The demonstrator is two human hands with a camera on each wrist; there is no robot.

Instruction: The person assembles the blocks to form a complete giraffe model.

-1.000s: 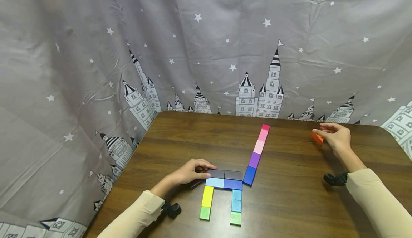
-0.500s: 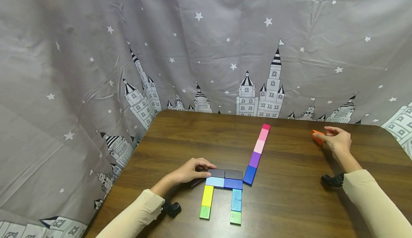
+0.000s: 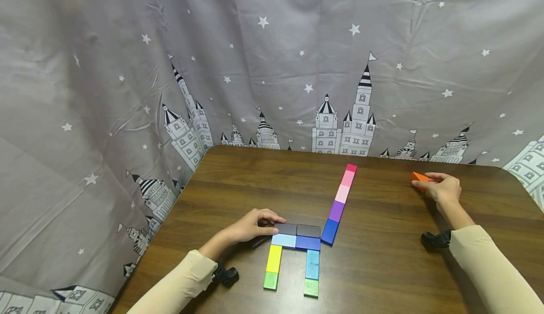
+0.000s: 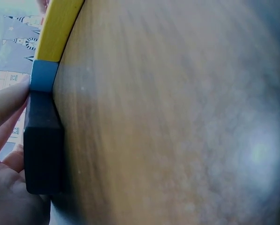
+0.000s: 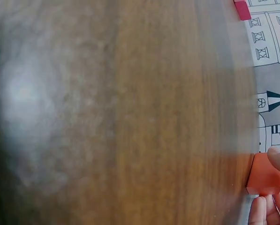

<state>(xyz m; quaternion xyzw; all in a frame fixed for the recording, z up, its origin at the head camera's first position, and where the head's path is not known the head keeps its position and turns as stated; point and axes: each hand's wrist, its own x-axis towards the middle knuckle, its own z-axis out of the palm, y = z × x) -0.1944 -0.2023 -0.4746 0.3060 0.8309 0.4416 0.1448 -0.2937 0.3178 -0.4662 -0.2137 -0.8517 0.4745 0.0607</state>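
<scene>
My left hand (image 3: 254, 224) is at the left end of two dark grey blocks (image 3: 308, 230) laid side by side. Its thumb lies along the near corner of the left one and its index finger along the far edge, pinching it. A dark stick-like block (image 3: 260, 242) slants out from under this hand; a black block (image 4: 43, 145) shows close up in the left wrist view. At the far right, my right hand (image 3: 446, 190) holds an orange triangular block (image 3: 418, 178) between thumb and fingers. In the right wrist view the orange block (image 5: 265, 174) is right at the wood.
Below the grey blocks lie light blue (image 3: 283, 241) and dark blue (image 3: 308, 243) blocks. Yellow (image 3: 274, 258) and turquoise (image 3: 312, 264) legs end in green. A slanted row of blue, purple (image 3: 336, 211) and pink blocks runs toward the curtain (image 3: 272, 68) behind the wooden table (image 3: 382, 267).
My right hand has shifted slightly left and nearer, its fingers changing their hold on the orange block, which has turned a little. The left hand has stayed put.
</scene>
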